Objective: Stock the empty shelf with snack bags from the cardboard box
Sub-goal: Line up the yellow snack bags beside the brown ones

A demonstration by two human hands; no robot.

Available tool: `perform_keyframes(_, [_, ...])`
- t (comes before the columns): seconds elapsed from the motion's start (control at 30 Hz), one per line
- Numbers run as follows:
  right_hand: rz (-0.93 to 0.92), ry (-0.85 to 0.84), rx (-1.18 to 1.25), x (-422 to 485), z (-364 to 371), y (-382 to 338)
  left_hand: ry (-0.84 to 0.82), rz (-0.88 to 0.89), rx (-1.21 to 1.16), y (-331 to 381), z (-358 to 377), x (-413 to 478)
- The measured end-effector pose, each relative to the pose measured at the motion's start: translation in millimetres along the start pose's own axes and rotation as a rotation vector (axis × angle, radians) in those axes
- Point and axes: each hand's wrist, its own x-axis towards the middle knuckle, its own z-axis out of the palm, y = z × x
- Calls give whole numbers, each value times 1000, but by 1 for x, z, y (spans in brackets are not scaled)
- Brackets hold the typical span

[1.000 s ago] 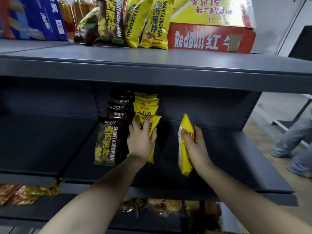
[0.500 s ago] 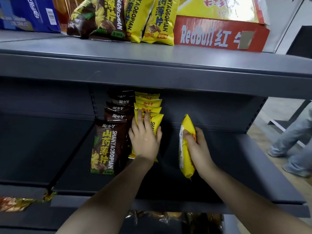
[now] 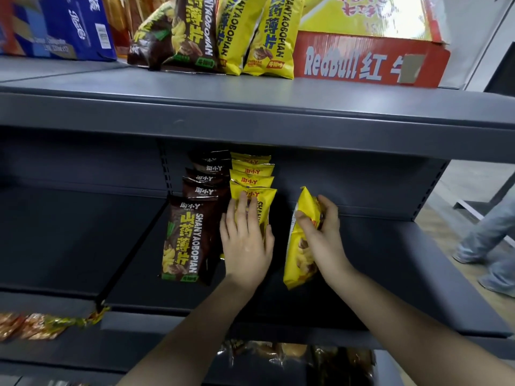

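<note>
your left grip is lying flat and open, fingers straight and together, pressing on the face of the front yellow bag of the yellow row, which is standing upright on the middle shelf and running back toward the rear panel. your right grip is curling round a loose yellow snack bag, thumb on its near face and fingers over its far edge, holding it upright and edge-on just right of that row, with a dark gap between them; whether its lower end is touching the shelf you cannot tell. a brown row of the same snack is standing against the left side of the yellow row, its front brown bag facing you beside your left fingers. the upper shelf is overhanging all this and hiding the tops of the rearmost bags. on it more brown and yellow bags are leaning beside a red cardboard box with a yellow flap, and a blue carton is sitting far left. the bags are showing "shanyaobopian" down one side beside large chinese characters; the box is showing "redbull" in white, then chinese characters partly under a patch of tape. lower left, orange and gold wrappers are lying on a lower shelf, and a person's legs in jeans are standing on the floor at the right.
</note>
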Motion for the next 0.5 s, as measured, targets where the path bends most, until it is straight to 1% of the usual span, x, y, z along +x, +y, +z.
perform_keyframes(0.13, [-82,-72,-97,-7,22,-10,-8,56,-210,-8,-26,-18])
perform_keyframes(0.27, [-134,-59,-239,-17,56,-21,-167,137,-251,-19,-46,-29])
perform_keyframes(0.4, [-132,8,-339,-22,85,-30,-351,20,-276,-25,-48,-37])
perform_keyframes(0.5, [-99,19,-374,-22,98,-36,-389,-66,-190,-26,-41,-37])
